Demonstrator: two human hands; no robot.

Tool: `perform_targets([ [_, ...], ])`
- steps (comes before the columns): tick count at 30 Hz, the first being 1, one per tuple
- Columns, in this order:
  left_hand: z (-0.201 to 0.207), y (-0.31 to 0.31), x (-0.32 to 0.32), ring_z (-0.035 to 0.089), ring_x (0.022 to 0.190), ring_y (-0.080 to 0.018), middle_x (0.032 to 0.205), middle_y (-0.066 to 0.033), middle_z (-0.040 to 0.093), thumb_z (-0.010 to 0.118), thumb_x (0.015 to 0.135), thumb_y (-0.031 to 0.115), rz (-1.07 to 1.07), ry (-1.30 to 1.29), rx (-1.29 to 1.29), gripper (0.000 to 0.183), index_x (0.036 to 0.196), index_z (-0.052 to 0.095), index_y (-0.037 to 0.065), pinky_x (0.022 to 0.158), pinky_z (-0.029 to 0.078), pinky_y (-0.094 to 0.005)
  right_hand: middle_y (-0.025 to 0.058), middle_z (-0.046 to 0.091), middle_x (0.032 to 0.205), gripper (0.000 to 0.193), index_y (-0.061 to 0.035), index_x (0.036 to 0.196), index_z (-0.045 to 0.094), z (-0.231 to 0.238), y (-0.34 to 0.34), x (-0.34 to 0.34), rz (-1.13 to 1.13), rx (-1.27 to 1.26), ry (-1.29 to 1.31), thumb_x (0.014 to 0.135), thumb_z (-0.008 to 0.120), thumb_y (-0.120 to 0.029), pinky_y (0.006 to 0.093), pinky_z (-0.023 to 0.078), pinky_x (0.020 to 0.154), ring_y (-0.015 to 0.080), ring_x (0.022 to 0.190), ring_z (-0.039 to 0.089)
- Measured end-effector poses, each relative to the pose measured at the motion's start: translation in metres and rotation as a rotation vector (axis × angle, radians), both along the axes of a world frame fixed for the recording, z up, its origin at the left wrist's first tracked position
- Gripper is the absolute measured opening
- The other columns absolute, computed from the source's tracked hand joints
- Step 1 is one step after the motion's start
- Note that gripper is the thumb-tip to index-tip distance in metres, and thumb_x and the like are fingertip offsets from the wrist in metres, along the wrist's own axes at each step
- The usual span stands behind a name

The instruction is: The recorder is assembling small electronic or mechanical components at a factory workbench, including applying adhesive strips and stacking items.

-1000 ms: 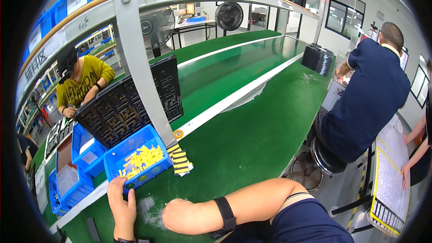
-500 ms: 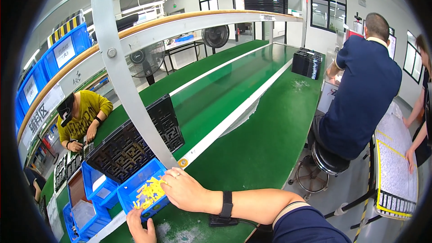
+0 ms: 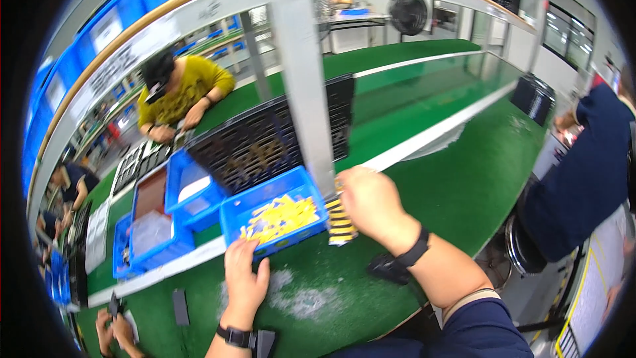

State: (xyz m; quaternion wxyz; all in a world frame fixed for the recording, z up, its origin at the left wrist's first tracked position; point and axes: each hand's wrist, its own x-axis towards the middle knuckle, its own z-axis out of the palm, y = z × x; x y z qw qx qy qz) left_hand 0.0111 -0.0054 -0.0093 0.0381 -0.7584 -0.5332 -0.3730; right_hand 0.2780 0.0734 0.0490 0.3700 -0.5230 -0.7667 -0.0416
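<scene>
Fingertips (image 3: 242, 246) of the person's bare left hand (image 3: 246, 280) rested against the near left edge of a rectangular blue plastic bin (image 3: 310, 231), the thumb spread apart, a loose, half-open contact that seemed to steady the bin rather than clasp it. On the green bench top (image 3: 424, 189), a flat, dark rectangular piece (image 3: 180, 307) lay farther left. Small, stick-like yellow pieces (image 3: 285, 215) lay loose inside the bin, whose walls presumably kept them from scattering. Right of the bin hung the person's bare right hand (image 3: 372, 204), fingers curled inward; its back hid the palm, so whether it had hold of anything could not be told. Below it lay black-and-yellow striped material (image 3: 341, 227), near the foot of a grey metal post (image 3: 301, 79). Beyond the bin, a black slatted panel (image 3: 255, 149) stood tilted on edge, perhaps to save bench space. Far left, a co-worker in a yellow-green top (image 3: 189, 86) bent forward.
</scene>
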Motion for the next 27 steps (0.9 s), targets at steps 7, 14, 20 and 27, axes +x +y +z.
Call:
perform_targets([
  [7, 0.002, -0.006, -0.007, 0.049, 0.110, -0.0361, 0.108, -0.0171, 0.057, 0.067, 0.068, 0.006, 0.021, 0.027, -0.012, 0.044, 0.110, 0.055, 0.002, 0.096, 0.038, -0.0444, 0.0215, 0.065, 0.085, 0.041, 0.0029, 0.095, 0.062, 0.003, -0.006, 0.002, 0.082, -0.581, -0.275, 0.076, 0.065, -0.034, 0.0428, 0.051, 0.074, 0.0355, 0.081, 0.063],
  [14, 0.003, -0.009, -0.007, 0.049, 0.110, -0.0357, 0.109, -0.0172, 0.056, 0.068, 0.068, 0.006, -0.002, 0.027, -0.018, 0.046, 0.112, 0.054, 0.002, 0.096, 0.038, -0.0444, 0.0194, 0.064, 0.091, 0.086, 0.0116, 0.118, 0.045, -0.021, -0.030, -0.030, 0.027, -0.482, -0.494, 0.068, 0.071, -0.053, 0.0373, 0.052, 0.076, 0.0326, 0.087, 0.063],
  [20, 0.004, -0.009, -0.006, 0.050, 0.109, -0.0363, 0.111, -0.0171, 0.056, 0.069, 0.067, 0.004, -0.004, 0.050, -0.018, 0.050, 0.114, 0.053, 0.002, 0.096, 0.039, -0.0440, 0.0208, 0.062, 0.096, 0.080, 0.0088, 0.121, 0.044, -0.016, -0.022, -0.027, 0.041, -0.555, -0.468, 0.068, 0.072, -0.044, 0.0376, 0.051, 0.080, 0.0325, 0.092, 0.062],
  [27, 0.002, -0.008, -0.008, 0.049, 0.109, -0.0359, 0.111, -0.0164, 0.056, 0.069, 0.066, 0.004, -0.006, 0.045, -0.022, 0.051, 0.114, 0.053, 0.002, 0.096, 0.040, -0.0438, 0.0237, 0.060, 0.100, 0.093, 0.0101, 0.129, 0.039, -0.022, -0.010, -0.011, 0.109, -0.507, -0.331, 0.064, 0.075, -0.046, 0.0396, 0.048, 0.085, 0.0356, 0.095, 0.060],
])
